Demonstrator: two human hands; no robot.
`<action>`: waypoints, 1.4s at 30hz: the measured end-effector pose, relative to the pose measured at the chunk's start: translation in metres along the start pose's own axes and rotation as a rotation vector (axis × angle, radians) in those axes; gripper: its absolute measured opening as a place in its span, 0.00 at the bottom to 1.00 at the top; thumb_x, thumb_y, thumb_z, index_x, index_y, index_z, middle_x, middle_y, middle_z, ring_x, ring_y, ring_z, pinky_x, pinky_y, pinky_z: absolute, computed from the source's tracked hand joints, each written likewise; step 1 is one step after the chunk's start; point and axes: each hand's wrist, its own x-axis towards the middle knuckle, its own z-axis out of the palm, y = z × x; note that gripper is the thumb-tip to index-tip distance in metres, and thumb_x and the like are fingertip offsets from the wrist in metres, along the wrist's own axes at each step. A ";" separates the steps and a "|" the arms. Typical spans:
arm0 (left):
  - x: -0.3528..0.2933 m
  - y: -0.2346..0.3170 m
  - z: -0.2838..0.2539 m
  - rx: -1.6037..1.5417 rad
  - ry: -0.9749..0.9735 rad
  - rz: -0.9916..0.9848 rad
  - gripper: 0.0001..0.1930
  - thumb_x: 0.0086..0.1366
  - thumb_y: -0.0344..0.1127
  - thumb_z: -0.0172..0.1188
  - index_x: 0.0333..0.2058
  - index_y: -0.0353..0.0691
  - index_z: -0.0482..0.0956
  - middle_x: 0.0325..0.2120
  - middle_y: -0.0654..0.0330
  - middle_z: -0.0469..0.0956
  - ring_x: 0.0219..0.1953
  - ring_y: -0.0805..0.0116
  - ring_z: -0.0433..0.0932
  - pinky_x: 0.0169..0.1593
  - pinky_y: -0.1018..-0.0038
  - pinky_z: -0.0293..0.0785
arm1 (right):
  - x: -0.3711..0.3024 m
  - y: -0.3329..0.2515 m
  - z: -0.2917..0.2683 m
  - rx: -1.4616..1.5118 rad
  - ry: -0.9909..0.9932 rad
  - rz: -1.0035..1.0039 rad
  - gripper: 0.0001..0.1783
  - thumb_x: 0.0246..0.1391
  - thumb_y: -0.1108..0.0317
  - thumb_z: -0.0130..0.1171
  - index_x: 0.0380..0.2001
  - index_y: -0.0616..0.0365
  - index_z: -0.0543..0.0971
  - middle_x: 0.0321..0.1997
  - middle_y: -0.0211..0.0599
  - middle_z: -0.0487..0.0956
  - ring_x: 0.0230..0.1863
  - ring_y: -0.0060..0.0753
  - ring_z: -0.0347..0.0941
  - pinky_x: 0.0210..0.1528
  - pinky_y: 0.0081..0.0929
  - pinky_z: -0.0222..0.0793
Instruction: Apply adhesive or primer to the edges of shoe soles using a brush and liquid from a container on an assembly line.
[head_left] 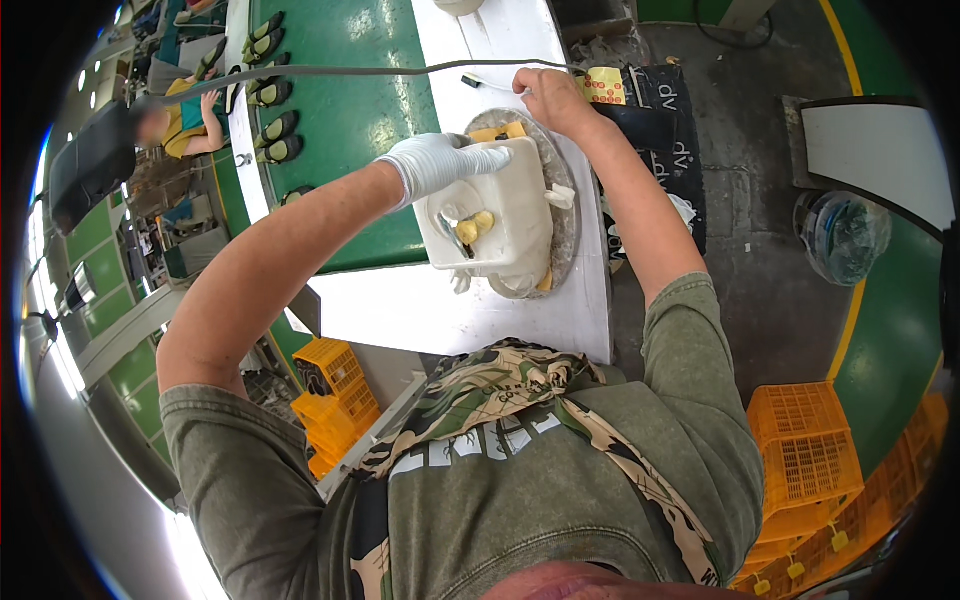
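Observation:
My left hand [440, 165], in a white glove, grips the far edge of a white plastic tub [540, 225]. One digit stretches along the top of the tub; the other fingertips are hidden behind it. Two small round yellowish pieces [475, 227] lie in its opening. Under the tub is a round, stained grey board [568, 235]. Bare and closed, my right hand [555, 100] is beyond it to the right. Its fingers pinch the handle end of a small brush [490, 82] with dark bristles, just above the white worktop.
A green conveyor belt [370, 120] carrying several dark shoes [278, 128] runs on the left. A grey cable [390, 71] crosses the far side. Yellow stickers [605, 86] lie beside my right wrist. Orange crates [800, 450] stand on both sides. Another person [190, 125] works far left.

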 end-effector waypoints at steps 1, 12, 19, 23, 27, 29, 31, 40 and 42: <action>0.000 -0.001 -0.001 -0.001 0.000 0.002 0.47 0.52 0.71 0.65 0.54 0.29 0.77 0.45 0.45 0.81 0.50 0.56 0.81 0.56 0.71 0.73 | -0.002 0.001 0.001 -0.003 0.000 0.000 0.10 0.52 0.73 0.53 0.36 0.53 0.82 0.36 0.46 0.83 0.40 0.52 0.79 0.45 0.42 0.74; 0.000 -0.045 -0.005 -0.233 0.160 0.144 0.45 0.59 0.71 0.59 0.59 0.33 0.72 0.50 0.51 0.78 0.52 0.66 0.77 0.59 0.73 0.70 | -0.075 -0.006 -0.016 0.111 0.291 0.120 0.08 0.48 0.69 0.59 0.34 0.54 0.82 0.32 0.42 0.82 0.38 0.48 0.78 0.41 0.41 0.74; 0.008 -0.136 0.013 -0.813 0.262 0.186 0.46 0.61 0.73 0.52 0.66 0.42 0.63 0.62 0.55 0.67 0.61 0.57 0.67 0.61 0.55 0.64 | -0.188 -0.009 -0.020 0.278 0.368 0.382 0.10 0.48 0.67 0.64 0.35 0.57 0.82 0.29 0.38 0.82 0.31 0.33 0.80 0.38 0.29 0.74; 0.008 -0.207 0.060 -1.072 0.318 0.113 0.40 0.65 0.69 0.51 0.64 0.43 0.66 0.58 0.60 0.71 0.54 0.56 0.72 0.57 0.53 0.66 | -0.255 -0.013 -0.008 0.348 0.362 0.539 0.09 0.50 0.68 0.65 0.34 0.61 0.82 0.29 0.35 0.83 0.31 0.26 0.79 0.37 0.25 0.73; 0.000 -0.290 0.123 -1.150 0.271 0.007 0.39 0.66 0.68 0.51 0.63 0.43 0.67 0.55 0.60 0.74 0.52 0.58 0.75 0.54 0.54 0.69 | -0.296 -0.035 -0.002 0.319 0.347 0.586 0.09 0.52 0.69 0.64 0.34 0.62 0.81 0.29 0.34 0.82 0.30 0.23 0.78 0.37 0.24 0.73; -0.001 -0.323 0.154 -1.169 0.217 -0.028 0.39 0.65 0.71 0.48 0.62 0.46 0.67 0.58 0.61 0.71 0.54 0.60 0.75 0.53 0.58 0.67 | -0.311 -0.043 0.007 0.294 0.367 0.575 0.09 0.52 0.68 0.64 0.34 0.62 0.81 0.28 0.34 0.82 0.30 0.23 0.77 0.36 0.23 0.73; 0.002 -0.362 0.185 -1.196 0.176 -0.052 0.37 0.64 0.71 0.50 0.60 0.49 0.69 0.52 0.63 0.74 0.50 0.63 0.76 0.52 0.61 0.67 | -0.318 -0.057 0.013 0.275 0.381 0.569 0.09 0.52 0.68 0.64 0.33 0.62 0.81 0.27 0.32 0.82 0.29 0.21 0.76 0.36 0.22 0.72; -0.025 -0.449 0.213 -1.082 0.009 0.086 0.26 0.65 0.59 0.59 0.52 0.46 0.76 0.47 0.64 0.81 0.43 0.69 0.79 0.46 0.66 0.70 | -0.350 -0.115 0.071 0.386 0.488 0.706 0.06 0.52 0.71 0.65 0.33 0.57 0.80 0.30 0.26 0.80 0.30 0.18 0.76 0.29 0.18 0.65; -0.030 -0.471 0.205 -1.080 -0.002 0.117 0.27 0.66 0.59 0.58 0.53 0.45 0.75 0.46 0.64 0.81 0.43 0.69 0.79 0.46 0.66 0.70 | -0.356 -0.129 0.088 0.406 0.532 0.758 0.06 0.52 0.70 0.66 0.34 0.57 0.80 0.30 0.26 0.81 0.30 0.18 0.76 0.29 0.19 0.65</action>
